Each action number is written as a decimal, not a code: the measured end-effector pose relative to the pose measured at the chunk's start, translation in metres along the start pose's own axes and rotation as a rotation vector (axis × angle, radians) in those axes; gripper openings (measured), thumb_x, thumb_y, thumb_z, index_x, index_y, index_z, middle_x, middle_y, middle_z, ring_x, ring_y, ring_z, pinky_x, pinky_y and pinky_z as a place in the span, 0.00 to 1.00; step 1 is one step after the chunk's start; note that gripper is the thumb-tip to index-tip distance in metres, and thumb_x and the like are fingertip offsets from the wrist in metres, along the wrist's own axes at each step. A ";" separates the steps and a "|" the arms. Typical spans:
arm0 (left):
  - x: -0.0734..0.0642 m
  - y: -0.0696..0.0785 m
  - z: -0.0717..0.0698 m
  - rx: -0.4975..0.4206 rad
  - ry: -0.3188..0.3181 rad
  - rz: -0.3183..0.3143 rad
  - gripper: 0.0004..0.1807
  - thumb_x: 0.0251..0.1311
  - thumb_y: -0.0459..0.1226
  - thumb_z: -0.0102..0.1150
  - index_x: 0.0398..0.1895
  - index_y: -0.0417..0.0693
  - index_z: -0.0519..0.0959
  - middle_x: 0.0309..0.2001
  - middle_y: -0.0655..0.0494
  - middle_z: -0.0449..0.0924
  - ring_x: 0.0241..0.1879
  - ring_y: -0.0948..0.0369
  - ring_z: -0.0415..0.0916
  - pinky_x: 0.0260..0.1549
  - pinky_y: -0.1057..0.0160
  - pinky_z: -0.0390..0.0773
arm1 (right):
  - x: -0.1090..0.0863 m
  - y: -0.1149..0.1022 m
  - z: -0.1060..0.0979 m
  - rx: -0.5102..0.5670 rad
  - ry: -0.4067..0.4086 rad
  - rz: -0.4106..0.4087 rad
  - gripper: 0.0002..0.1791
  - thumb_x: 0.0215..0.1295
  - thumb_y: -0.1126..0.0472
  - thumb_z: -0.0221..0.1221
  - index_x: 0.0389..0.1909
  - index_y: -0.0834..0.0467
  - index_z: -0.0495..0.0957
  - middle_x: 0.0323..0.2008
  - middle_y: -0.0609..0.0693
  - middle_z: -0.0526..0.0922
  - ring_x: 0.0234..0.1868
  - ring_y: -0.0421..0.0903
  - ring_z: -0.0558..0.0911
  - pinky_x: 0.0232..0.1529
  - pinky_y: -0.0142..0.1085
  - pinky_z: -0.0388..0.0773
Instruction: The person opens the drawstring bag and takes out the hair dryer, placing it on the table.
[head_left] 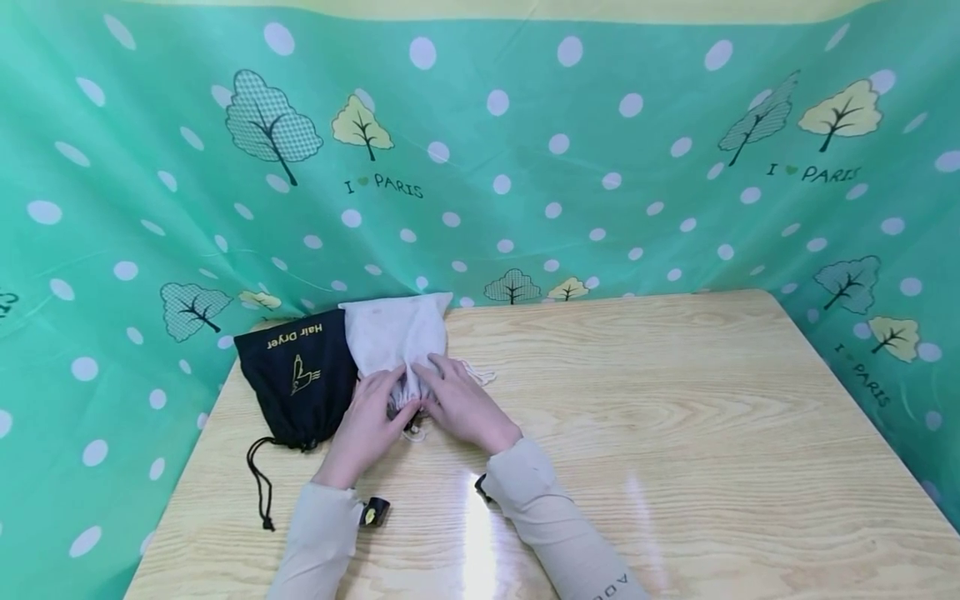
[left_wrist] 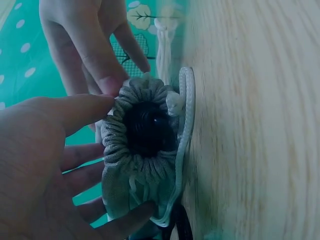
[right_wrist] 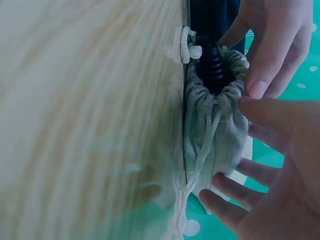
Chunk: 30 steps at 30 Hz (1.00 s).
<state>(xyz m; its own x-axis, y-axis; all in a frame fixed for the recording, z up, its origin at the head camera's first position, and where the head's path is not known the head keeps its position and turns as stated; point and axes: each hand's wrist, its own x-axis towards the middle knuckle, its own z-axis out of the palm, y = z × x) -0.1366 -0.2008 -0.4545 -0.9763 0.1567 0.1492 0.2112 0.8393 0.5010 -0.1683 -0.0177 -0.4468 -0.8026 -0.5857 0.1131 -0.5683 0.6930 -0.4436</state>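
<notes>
A light grey drawstring bag (head_left: 397, 329) lies at the back left, its gathered mouth facing the person. Inside the mouth, a black ribbed object (left_wrist: 150, 127) shows; the rest of it is hidden by the cloth. My left hand (head_left: 369, 421) pinches the bag's top near the mouth, thumb at the rim and other fingers spread along its side. From the other side my right hand (head_left: 461, 404) pinches the same gathered cloth, its thumb close to the left thumb. White drawstrings (right_wrist: 205, 145) hang from the bag's opening.
Left of the grey bag lies a black drawstring bag (head_left: 300, 383) printed "Hair Dryer", its black cord (head_left: 261, 483) trailing toward the person. All of it rests on a wood-grain table (head_left: 675, 417). A green dotted cloth (head_left: 495, 167) hangs behind the table and along its sides.
</notes>
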 end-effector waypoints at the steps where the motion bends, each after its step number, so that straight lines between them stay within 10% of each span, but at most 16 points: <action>1: 0.000 0.000 0.000 -0.001 -0.004 -0.004 0.34 0.66 0.48 0.61 0.71 0.41 0.67 0.65 0.38 0.71 0.68 0.45 0.62 0.67 0.40 0.62 | 0.000 0.000 0.000 -0.007 -0.011 0.000 0.30 0.75 0.54 0.53 0.75 0.54 0.61 0.74 0.59 0.60 0.73 0.57 0.63 0.74 0.48 0.61; 30: -0.002 0.003 0.005 -0.036 -0.001 -0.011 0.30 0.66 0.47 0.62 0.67 0.43 0.72 0.67 0.42 0.71 0.70 0.45 0.58 0.66 0.38 0.63 | -0.003 0.002 0.005 0.031 -0.060 0.041 0.29 0.77 0.52 0.50 0.75 0.54 0.60 0.75 0.58 0.59 0.72 0.58 0.65 0.71 0.48 0.65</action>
<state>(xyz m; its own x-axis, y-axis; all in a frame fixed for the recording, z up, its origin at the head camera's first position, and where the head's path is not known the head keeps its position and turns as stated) -0.1339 -0.1961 -0.4581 -0.9786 0.1483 0.1430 0.2023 0.8215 0.5331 -0.1660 -0.0166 -0.4524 -0.8120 -0.5822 0.0413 -0.5288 0.7038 -0.4745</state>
